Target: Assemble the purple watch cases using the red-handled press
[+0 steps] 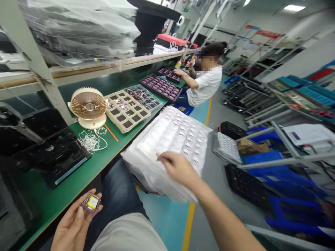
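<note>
My left hand (75, 219), low at the left, is closed around a small electronic device (91, 202). The device has a purple casing and shows a white block edged in yellow on its open side. My right hand (178, 169) is over a tall stack of trays (149, 146) wrapped in thin white plastic. Its thumb and forefinger are pinched together above the near part of the top tray. Whatever lies between those fingertips is too blurred to name. Rows of small clear pockets or parts show on the right of that top tray.
On the green bench stand a cream fan (89, 108), a tangled white cable (90, 141), a beige compartment tray (128, 111) and a black fixture (47, 146). Dark trays (161, 87) of purple parts lie further along, near a seated co-worker (209, 80). Racks stand at the right.
</note>
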Demonstrator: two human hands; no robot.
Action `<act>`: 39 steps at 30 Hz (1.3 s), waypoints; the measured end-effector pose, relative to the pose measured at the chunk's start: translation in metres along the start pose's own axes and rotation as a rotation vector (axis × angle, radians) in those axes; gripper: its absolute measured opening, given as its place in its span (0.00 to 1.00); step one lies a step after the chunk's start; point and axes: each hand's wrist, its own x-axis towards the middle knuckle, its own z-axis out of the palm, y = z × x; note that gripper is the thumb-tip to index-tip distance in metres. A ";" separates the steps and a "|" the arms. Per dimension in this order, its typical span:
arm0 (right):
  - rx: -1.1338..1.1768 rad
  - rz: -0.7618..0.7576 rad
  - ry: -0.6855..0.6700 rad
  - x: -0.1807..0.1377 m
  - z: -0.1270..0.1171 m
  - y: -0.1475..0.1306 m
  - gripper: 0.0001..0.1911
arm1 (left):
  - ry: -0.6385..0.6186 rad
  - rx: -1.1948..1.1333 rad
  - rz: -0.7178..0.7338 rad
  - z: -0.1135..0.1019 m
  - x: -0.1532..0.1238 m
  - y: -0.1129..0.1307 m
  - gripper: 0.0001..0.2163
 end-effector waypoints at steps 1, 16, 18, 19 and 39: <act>-0.168 0.128 0.034 0.004 -0.015 0.024 0.18 | -0.015 0.022 -0.005 0.002 0.000 -0.001 0.21; -0.261 0.385 -0.055 -0.018 -0.014 0.141 0.22 | -0.031 0.101 -0.019 0.031 -0.008 -0.019 0.22; -0.270 0.385 -0.016 -0.015 -0.013 0.150 0.22 | -0.023 0.085 -0.027 0.031 -0.008 -0.020 0.25; -0.268 0.378 0.004 -0.013 -0.012 0.154 0.22 | -0.018 0.074 -0.032 0.031 -0.007 -0.021 0.27; -0.280 0.293 0.067 -0.021 -0.012 0.145 0.13 | -0.109 0.061 -0.044 0.022 0.002 -0.027 0.23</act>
